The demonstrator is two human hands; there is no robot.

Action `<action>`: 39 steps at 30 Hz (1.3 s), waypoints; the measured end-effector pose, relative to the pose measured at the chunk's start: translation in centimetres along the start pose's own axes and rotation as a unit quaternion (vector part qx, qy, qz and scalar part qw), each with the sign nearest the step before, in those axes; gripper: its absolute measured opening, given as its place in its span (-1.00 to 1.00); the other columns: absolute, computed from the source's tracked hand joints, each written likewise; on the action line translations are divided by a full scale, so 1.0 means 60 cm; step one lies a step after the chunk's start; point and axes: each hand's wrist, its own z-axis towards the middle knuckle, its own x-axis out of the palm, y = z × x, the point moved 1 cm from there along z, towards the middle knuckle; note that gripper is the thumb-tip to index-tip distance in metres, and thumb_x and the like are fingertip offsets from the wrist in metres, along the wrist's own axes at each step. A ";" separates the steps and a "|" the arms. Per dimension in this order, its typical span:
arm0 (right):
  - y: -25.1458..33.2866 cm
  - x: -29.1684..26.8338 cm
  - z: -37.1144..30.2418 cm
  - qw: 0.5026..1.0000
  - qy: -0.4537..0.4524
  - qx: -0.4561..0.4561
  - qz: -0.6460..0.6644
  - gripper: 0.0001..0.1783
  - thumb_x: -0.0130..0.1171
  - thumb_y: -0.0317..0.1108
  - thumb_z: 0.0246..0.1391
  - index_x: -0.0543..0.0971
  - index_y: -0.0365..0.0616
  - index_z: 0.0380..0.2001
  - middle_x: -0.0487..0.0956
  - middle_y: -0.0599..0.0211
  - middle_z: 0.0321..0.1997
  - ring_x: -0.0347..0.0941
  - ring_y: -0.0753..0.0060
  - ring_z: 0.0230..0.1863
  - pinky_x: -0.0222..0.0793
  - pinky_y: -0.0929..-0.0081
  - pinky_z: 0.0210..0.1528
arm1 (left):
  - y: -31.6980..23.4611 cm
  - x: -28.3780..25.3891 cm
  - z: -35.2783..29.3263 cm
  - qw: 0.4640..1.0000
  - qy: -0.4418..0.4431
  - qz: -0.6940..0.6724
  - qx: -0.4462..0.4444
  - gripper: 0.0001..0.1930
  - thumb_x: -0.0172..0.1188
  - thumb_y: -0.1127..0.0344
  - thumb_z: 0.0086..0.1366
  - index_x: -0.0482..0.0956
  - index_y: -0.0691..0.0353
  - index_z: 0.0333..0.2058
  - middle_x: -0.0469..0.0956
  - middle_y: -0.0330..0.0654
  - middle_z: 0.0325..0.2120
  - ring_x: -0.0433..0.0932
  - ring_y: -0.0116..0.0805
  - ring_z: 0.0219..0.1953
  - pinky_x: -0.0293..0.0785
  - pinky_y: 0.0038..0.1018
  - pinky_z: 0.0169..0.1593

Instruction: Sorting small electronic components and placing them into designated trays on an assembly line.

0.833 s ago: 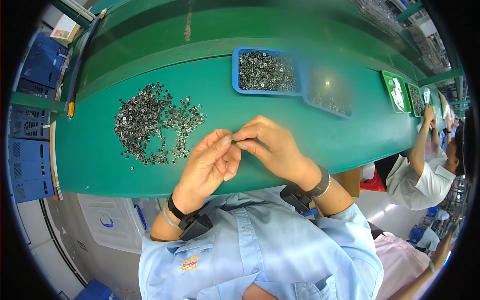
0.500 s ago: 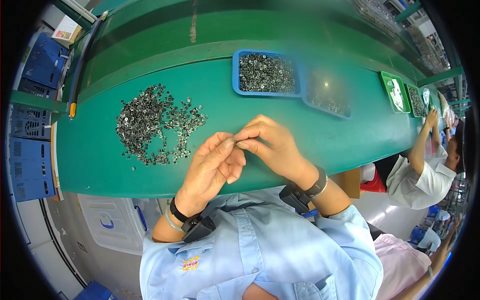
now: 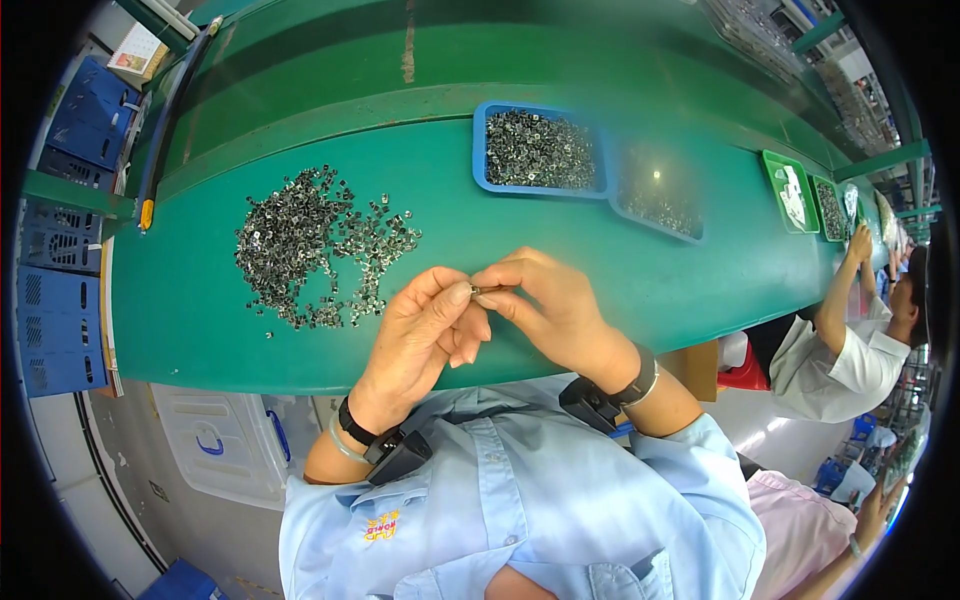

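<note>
Thumb and finger of my left hand (image 3: pixel 418 318) pinch a small shiny metal part (image 3: pixel 474 290) over the front of the green table. From the right, my right hand (image 3: pixel 556 305) meets it, its thumb and forefinger closed at the same part. A thin dark edge shows between those right fingertips, too small to name. Left of my hands, a loose heap of small metal pieces (image 3: pixel 290 240) lies spread on the table, silvery and dark. Behind my hands a blue tray (image 3: pixel 479 150) is filled with similar small pieces.
A second, blurred tray (image 3: pixel 660 227) of pieces adjoins the blue one. Farther right stand a green tray (image 3: pixel 779 190) with white items and another with small parts. A co-worker (image 3: pixel 825 370) sits at the right. Blue crates (image 3: pixel 60 330) stack at the left; a lidded plastic box (image 3: pixel 215 440) is below the table.
The right fingers have drawn slightly back and down, so the small metal part shows more between the fingertips. The whole view has shifted a little.
</note>
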 end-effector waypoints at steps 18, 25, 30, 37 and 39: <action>0.009 0.007 -0.014 0.996 -0.068 -0.021 -0.059 -0.77 0.30 -0.51 -0.13 0.54 -0.09 -0.34 0.53 0.34 -0.33 0.47 0.31 -0.32 0.40 0.46 -0.33 | 0.008 0.012 -0.002 0.999 -0.006 -0.030 0.014 -0.83 0.01 0.25 0.37 0.40 0.23 -0.21 0.49 -0.17 -0.56 0.40 -0.52 -0.64 0.27 -0.64 -0.61; 0.008 0.006 -0.018 0.991 -0.078 -0.060 -0.089 -0.77 0.30 -0.51 -0.14 0.54 -0.08 -0.34 0.52 0.33 -0.34 0.48 0.30 -0.33 0.40 0.46 -0.37 | 0.006 0.022 -0.005 0.999 -0.015 -0.030 0.018 -0.84 0.02 0.25 0.37 0.41 0.22 -0.25 0.48 -0.19 -0.59 0.39 -0.53 -0.65 0.26 -0.64 -0.62; 0.010 0.007 -0.021 0.991 -0.072 -0.059 -0.093 -0.78 0.30 -0.50 -0.14 0.54 -0.09 -0.35 0.52 0.34 -0.35 0.48 0.30 -0.34 0.40 0.45 -0.38 | 0.008 0.021 -0.005 1.000 -0.021 -0.008 0.022 -0.85 0.04 0.25 0.36 0.41 0.20 -0.27 0.47 -0.22 -0.62 0.39 -0.53 -0.66 0.26 -0.64 -0.62; 0.014 0.010 -0.026 0.992 -0.071 -0.081 -0.071 -0.79 0.29 -0.52 -0.13 0.53 -0.11 -0.35 0.54 0.35 -0.37 0.49 0.31 -0.35 0.40 0.45 -0.39 | 0.019 0.012 -0.002 0.998 0.020 -0.035 0.038 -0.85 0.09 0.24 0.33 0.40 0.18 -0.31 0.48 -0.23 -0.63 0.40 -0.53 -0.66 0.25 -0.65 -0.62; 0.016 0.013 -0.031 0.992 -0.089 -0.079 -0.049 -0.79 0.28 -0.53 -0.13 0.53 -0.11 -0.35 0.54 0.35 -0.36 0.49 0.31 -0.36 0.40 0.44 -0.39 | 0.022 0.014 0.000 0.994 0.059 -0.078 0.043 -0.85 0.10 0.24 0.32 0.40 0.17 -0.33 0.48 -0.23 -0.63 0.40 -0.53 -0.66 0.26 -0.65 -0.61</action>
